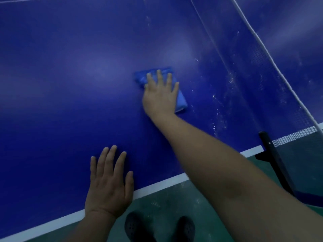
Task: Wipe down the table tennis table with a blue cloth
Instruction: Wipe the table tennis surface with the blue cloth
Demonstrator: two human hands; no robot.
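The blue table tennis table (70,84) fills most of the view, its white edge line running along the near side. A folded blue cloth (142,78) lies flat on the table surface near the middle. My right hand (160,94) presses down on the cloth with fingers spread, arm stretched out over the table. My left hand (109,182) rests flat on the table by the near edge, palm down, fingers apart, holding nothing.
The net (262,55) with its white top cord crosses the right side. Its black post (272,154) clamps onto the table edge. White dust specks (216,109) lie on the surface near the net. Below the edge are a green floor (166,203) and dark shoes (136,227).
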